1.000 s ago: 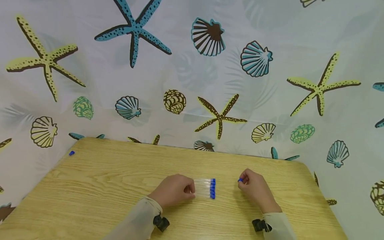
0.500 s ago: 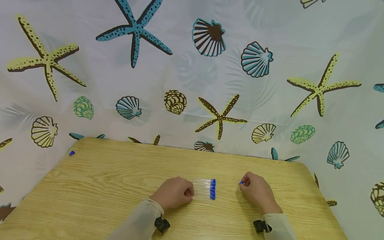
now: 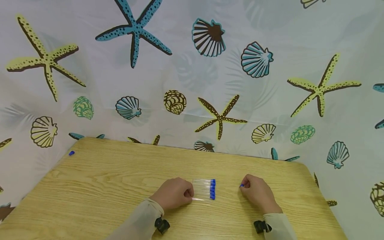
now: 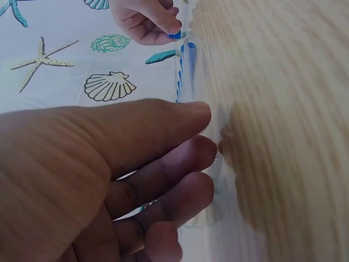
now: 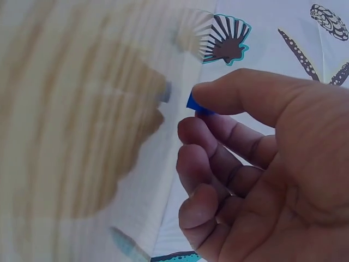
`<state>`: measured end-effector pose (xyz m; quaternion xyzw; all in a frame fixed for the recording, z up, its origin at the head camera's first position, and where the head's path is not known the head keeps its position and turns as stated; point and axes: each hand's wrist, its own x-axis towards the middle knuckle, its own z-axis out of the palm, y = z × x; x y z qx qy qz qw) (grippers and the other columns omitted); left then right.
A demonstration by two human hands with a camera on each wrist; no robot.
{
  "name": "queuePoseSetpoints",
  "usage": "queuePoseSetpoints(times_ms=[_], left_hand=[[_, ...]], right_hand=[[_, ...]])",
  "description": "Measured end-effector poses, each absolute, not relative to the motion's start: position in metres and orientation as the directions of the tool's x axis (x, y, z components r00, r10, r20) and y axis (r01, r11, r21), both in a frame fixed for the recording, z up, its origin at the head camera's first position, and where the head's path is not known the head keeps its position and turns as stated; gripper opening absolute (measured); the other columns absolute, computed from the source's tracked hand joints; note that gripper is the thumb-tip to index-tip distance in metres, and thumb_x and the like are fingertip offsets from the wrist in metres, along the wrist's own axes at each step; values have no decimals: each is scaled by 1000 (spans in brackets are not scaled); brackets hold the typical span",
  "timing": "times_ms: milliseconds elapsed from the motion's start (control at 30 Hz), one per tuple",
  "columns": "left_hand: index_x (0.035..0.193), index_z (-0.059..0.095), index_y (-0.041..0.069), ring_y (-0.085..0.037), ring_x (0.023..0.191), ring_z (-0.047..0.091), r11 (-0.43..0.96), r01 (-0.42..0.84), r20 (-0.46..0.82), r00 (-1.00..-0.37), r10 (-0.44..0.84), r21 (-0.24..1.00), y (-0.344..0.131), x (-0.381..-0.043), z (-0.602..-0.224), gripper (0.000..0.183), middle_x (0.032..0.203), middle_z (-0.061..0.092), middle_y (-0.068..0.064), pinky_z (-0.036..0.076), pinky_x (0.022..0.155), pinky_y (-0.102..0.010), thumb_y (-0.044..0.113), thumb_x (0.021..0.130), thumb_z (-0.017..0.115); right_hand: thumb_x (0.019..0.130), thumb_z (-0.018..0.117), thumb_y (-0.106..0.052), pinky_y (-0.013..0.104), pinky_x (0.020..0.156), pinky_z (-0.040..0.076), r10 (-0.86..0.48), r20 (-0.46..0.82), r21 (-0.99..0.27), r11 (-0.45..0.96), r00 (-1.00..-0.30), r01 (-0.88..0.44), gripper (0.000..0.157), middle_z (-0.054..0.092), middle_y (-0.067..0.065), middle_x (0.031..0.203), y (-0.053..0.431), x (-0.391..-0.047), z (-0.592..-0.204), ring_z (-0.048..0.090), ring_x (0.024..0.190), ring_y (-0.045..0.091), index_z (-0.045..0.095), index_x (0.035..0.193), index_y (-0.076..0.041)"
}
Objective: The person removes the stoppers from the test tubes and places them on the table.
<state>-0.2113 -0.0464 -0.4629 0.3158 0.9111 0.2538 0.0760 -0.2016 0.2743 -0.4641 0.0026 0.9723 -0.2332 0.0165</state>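
Note:
Clear tubes with blue caps lie side by side on the wooden table. At the row's near side lies a clear tube with no cap visible. My left hand has its curled fingertips at that tube's left end and appears to pinch it; in the left wrist view the thumb and fingers partly hide the contact. To the right of the row, my right hand pinches a small blue cap between thumb and index finger, just above the table.
Another small blue piece lies at the table's far left corner. A white curtain printed with starfish and shells hangs behind and beside the wooden table.
My left hand has drawn slightly left and nearer, and the near clear tube shows better. My right hand, holding the blue cap, has moved a little nearer.

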Motion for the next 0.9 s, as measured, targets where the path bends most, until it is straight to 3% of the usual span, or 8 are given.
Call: queuePoseSetpoints(times_ms=[667,900], left_hand=[[87,75,25,-4,66,54,695,526,29,-807,590,491,-52,-217,-462,9,76,61,17,49,68,-28,18,91,76],[90,74,25,-3,71,56,719,492,62,-843,535,490,-60,-221,-454,6,80,63,16,51,69,-30,24,94,78]], right_hand=[[92,76,-14,37,66,47,-12,-64,-450,893,-998,18,9,62,-3,80,276,-201,-467,55,71,14,67,91,-14],[93,76,-15,39,68,51,-16,-111,-460,887,-994,36,19,64,0,85,273,-198,-456,58,72,15,66,107,-7]])
